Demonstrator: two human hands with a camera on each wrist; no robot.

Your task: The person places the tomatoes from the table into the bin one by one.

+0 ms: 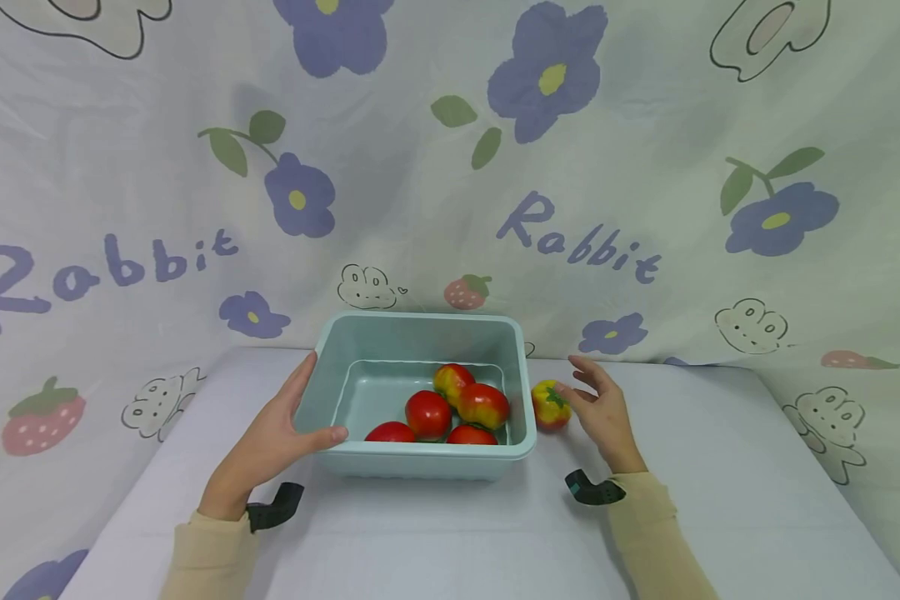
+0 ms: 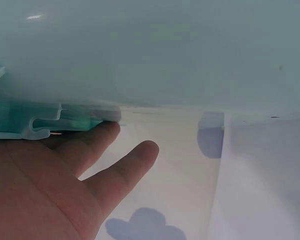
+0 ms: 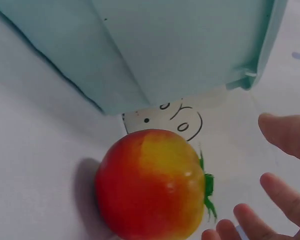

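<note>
A light blue plastic bin (image 1: 420, 463) stands on the table, holding several red and yellow-red tomatoes (image 1: 483, 406). My left hand (image 1: 270, 442) lies along the bin's left side, fingers extended and thumb at the front left corner of the rim. In the left wrist view, straight fingers (image 2: 122, 175) reach beside the bin's wall. Just right of the bin, a yellow-red tomato (image 3: 150, 185) with a green stem top sits on the table. Over it hovers my right hand (image 1: 603, 417), its fingers spread and apart from the tomato in the right wrist view.
White cloth covers the table (image 1: 450, 542). Behind the bin hangs a pale curtain (image 1: 412, 192) printed with flowers, rabbits and lettering. A black wrist device (image 1: 273, 507) sits at the left wrist, another black device (image 1: 592, 490) at the right.
</note>
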